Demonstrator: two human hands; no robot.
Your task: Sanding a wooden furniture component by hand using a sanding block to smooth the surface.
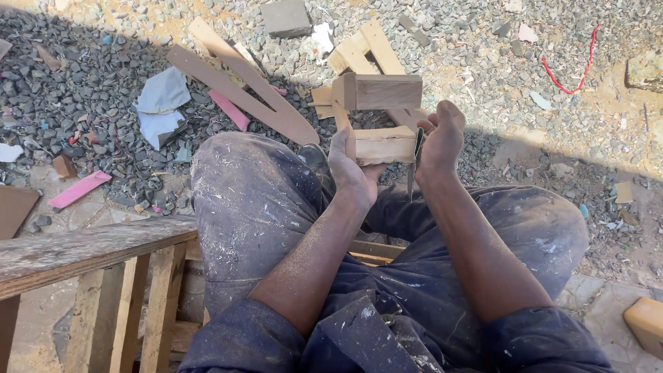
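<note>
Weathered grey wooden bench (90, 249) stands at the left, beside the person's knee, with its pale slatted frame under it. On the grey gravel ground (83, 90) beyond it lie a flat pink strip (78, 188), a crumpled pale blue paper (162, 103) and a long curved brown wooden offcut (242, 93). Above the lap in dusty dark blue trousers (255, 207), the left hand (352, 166) is closed around the left end of a pale rough wooden block (383, 145), fingers wrapped behind it. A second squared brown wooden block (380, 91) sits just above the pale one, touching it; I cannot tell whether they are joined. The right hand (440, 138) grips a thin dark metal blade (416, 155), held upright against the right end of the pale block, its tip pointing down. Far right on the ground lies a red cord (577, 69).
</note>
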